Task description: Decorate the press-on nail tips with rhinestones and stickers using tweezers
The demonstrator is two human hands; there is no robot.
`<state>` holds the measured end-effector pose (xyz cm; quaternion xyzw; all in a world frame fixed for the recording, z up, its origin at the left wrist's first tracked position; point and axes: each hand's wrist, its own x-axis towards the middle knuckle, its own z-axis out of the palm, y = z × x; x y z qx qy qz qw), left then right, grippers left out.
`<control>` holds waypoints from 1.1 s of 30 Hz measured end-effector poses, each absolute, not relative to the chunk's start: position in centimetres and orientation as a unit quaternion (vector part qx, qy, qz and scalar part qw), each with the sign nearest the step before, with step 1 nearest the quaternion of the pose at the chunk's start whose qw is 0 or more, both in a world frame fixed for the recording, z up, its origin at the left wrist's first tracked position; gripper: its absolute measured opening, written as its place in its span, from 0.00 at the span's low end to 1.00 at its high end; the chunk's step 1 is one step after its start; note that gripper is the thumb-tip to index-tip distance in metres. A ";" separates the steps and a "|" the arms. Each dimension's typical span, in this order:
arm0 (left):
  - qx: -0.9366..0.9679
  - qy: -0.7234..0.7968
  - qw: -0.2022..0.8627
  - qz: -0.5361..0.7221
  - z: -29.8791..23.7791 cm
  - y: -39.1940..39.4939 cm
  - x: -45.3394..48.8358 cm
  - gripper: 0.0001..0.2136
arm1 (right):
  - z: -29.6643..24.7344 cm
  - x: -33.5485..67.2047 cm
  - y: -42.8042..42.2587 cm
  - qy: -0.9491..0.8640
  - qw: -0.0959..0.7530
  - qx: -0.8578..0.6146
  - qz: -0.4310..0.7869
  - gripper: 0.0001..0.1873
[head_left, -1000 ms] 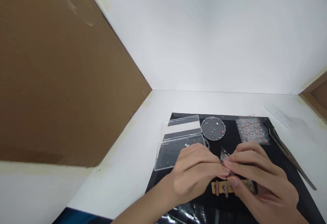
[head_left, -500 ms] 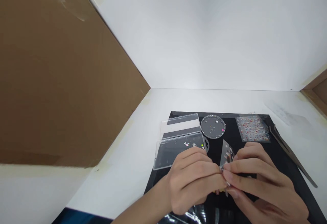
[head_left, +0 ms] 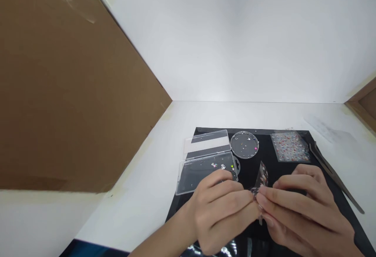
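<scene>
We see the left hand point(head_left: 219, 210) and the right hand point(head_left: 302, 206) meeting above the black mat point(head_left: 246, 167); their fingers point(head_left: 282, 204) press together and pinch the lower end of a clear printed film point(head_left: 262, 177), which stands up between them; we judge it very light and soft, so we would take it by the edge; the mat lies on a white bench point(head_left: 126, 202), beside a brown cardboard wall point(head_left: 73, 85).

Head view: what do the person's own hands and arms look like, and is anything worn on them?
Both are bare: the left hand and right hand have no gloves, and no rings or watch can be seen. The left forearm shows no sleeve as far as the frame's lower edge.
</scene>
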<state>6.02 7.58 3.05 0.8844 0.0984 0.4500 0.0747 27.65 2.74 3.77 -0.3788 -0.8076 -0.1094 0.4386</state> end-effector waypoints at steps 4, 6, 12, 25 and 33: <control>0.896 0.103 0.077 0.425 3.4 7.6 5.9 0.13 | 3.7 27.9 2.6 -0.810 0.435 -0.379 -0.108 0.07; 0.890 0.093 0.070 0.441 2.9 7.8 6.3 0.13 | 4.0 28.1 2.5 -0.809 0.437 -0.381 -0.092 0.08; 0.842 0.054 0.057 0.534 1.5 8.5 7.3 0.15 | 4.7 28.4 2.9 -0.830 0.432 -0.351 -0.042 0.11; 0.836 0.124 0.145 0.515 1.2 8.9 7.2 0.10 | 4.1 28.0 3.1 -0.742 0.542 -0.394 0.032 0.13; 0.695 0.321 0.389 0.513 1.1 9.2 9.1 0.06 | 3.9 28.4 3.2 -0.666 0.611 -0.428 0.018 0.11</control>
